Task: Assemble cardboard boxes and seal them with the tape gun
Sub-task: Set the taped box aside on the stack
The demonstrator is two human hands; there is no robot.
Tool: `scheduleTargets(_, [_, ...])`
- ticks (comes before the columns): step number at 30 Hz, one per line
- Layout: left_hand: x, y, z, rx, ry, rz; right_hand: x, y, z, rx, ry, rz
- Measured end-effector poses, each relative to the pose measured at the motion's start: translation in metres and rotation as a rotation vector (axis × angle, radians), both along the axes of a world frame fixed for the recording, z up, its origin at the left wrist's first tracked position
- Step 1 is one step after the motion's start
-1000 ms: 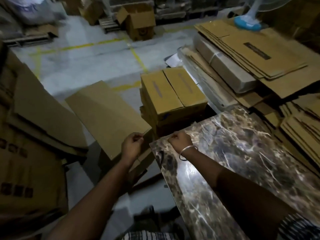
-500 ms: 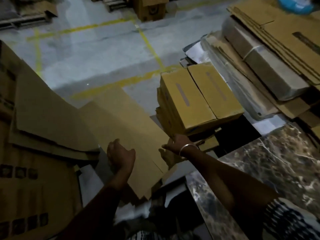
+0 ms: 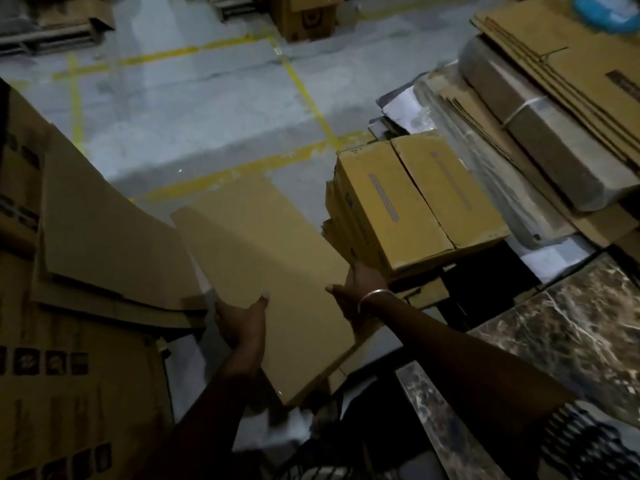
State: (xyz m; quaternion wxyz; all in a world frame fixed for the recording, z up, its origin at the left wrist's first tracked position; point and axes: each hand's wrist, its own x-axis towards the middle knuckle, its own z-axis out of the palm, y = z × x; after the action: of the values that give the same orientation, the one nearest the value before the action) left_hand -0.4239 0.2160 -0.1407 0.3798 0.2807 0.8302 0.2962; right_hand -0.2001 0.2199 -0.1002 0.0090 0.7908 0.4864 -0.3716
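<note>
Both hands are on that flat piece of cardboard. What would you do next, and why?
Probably lift the flat cardboard over to the marble table and start opening it. The left hand and right hand hold its opposite edges, it is still folded flat, and no tape gun is in sight yet.

I see a grey concrete floor (image 3: 194,109) marked with yellow painted lines (image 3: 308,95). On it stand a stack of brown cardboard boxes (image 3: 415,206), an open brown carton (image 3: 304,15) farther off, and wooden pallets (image 3: 45,32).
</note>
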Motion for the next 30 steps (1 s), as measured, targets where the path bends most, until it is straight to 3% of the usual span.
scheduleTargets(7, [-0.005,0.031,0.077,0.136,0.023,-0.108,0.008,-0.008,0.071,0.212,0.011,-0.050])
scheduleTargets(14, [0.039,0.015,0.174,0.291,0.018,-0.276,0.043,-0.064,0.152,0.408,-0.020,-0.198])
scheduleTargets(22, [0.150,-0.064,0.252,0.424,-0.023,-0.532,0.124,-0.203,0.216,0.569,-0.049,-0.510])
scheduleTargets(30, [0.263,-0.192,0.255,0.426,-0.150,-0.867,0.195,-0.373,0.211,0.597,-0.080,-0.834])
